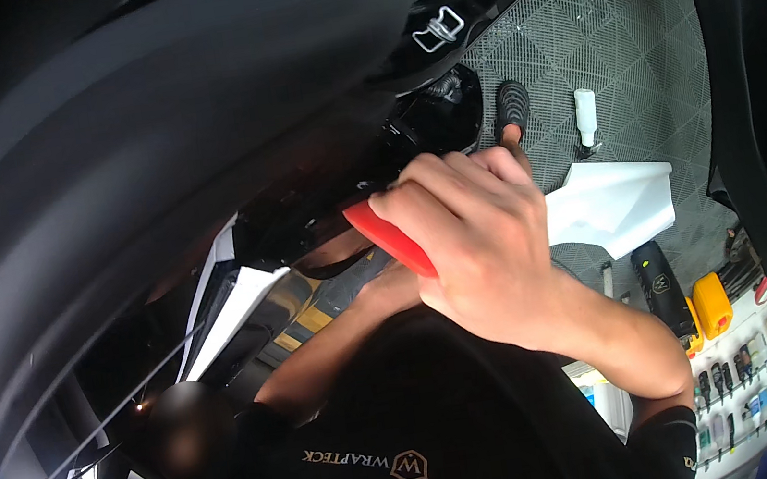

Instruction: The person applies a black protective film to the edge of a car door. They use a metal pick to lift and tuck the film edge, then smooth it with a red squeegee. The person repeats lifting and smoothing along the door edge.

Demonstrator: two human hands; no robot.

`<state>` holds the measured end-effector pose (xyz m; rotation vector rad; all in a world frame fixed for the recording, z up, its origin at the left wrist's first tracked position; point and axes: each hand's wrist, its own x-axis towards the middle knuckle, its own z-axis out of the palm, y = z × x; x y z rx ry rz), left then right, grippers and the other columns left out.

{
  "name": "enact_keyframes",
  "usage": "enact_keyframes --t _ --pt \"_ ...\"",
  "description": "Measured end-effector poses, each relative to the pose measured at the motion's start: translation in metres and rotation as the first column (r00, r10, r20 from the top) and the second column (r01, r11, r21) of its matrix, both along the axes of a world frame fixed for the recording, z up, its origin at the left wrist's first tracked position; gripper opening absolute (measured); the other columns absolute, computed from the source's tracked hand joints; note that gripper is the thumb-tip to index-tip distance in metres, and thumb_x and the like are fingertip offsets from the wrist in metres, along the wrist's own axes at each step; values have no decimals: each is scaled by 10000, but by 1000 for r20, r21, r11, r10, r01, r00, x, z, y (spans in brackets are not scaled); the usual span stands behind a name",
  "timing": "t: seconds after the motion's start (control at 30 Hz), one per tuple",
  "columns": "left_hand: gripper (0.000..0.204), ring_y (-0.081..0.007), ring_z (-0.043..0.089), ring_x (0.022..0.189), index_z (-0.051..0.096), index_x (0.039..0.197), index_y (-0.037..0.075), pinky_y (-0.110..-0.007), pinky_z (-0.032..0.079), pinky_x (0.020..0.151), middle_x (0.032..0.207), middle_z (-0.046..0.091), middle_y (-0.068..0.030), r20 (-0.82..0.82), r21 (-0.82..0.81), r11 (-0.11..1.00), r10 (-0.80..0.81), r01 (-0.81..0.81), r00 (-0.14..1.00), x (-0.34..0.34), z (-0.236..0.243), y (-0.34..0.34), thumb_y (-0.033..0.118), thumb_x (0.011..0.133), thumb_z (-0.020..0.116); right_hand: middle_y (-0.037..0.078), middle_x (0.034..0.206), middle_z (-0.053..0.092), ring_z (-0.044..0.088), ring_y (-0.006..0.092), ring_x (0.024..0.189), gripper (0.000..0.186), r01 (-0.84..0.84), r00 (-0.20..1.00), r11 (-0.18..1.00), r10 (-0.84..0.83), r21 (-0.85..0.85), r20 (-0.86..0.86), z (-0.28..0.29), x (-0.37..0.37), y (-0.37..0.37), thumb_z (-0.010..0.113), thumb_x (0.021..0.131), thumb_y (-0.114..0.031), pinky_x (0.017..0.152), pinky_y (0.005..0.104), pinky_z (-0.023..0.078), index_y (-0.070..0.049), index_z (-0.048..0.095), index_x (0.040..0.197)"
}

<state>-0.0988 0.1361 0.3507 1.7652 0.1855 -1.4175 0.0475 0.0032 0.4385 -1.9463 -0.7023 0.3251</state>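
Observation:
My right hand [480, 236] is closed around a red squeegee [390, 240], a flat, curved-edged piece that sticks out past the thumb side. It is close to the edge of a dark, glossy car panel [151, 163], but whether the squeegee touches it I cannot tell. From the lower left my left forearm [348, 336] reaches toward the same spot. Its hand is hidden behind the right hand, so the left fingers do not show. A metal door striker [440, 30] is fixed to the bodywork above.
On the grey grid floor [638, 41] lie a white bottle [586, 116] and a crumpled white sheet [626, 203]. My black shoe [511, 106] stands near the car. At lower right, a black-and-yellow power tool [661, 285] lies beside a tool tray [736, 377] with several small tools.

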Motion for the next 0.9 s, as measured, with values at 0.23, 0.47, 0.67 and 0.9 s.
enact_keyframes --t 0.23,0.47,0.67,0.9 --pt "408 -383 594 1328 705 1278 66 -519 430 1164 1328 696 -184 0 11 947 -321 321 947 21 9 -15 380 1083 531 102 1028 692 680 333 955 365 286 956 944 -294 -165 -23 -34 -13 -43 673 745 91 831 424 478 -43 702 1083" --pt "363 -351 610 1314 699 1282 72 -469 475 1120 1304 691 -195 -92 -47 959 -282 279 955 -1 -40 -16 324 1081 531 93 1127 722 697 309 1013 411 306 937 951 -307 -32 -166 -67 -53 -60 729 729 40 861 429 473 -60 742 1127" --pt "362 -350 616 1306 696 1288 74 -468 481 1112 1302 693 -195 -72 -46 980 -195 192 978 -14 -61 -23 323 1079 538 74 1148 685 686 267 995 342 367 930 926 -363 86 -61 -92 -55 -49 796 784 -92 886 442 434 -113 718 1117" --pt "361 -348 624 1297 692 1295 75 -468 487 1104 1299 695 -194 -59 -51 986 -160 157 985 -13 -63 -26 322 1077 546 62 1133 725 703 263 986 420 298 953 953 -292 63 -81 -89 -44 -39 821 676 -28 858 421 444 -84 770 1089"
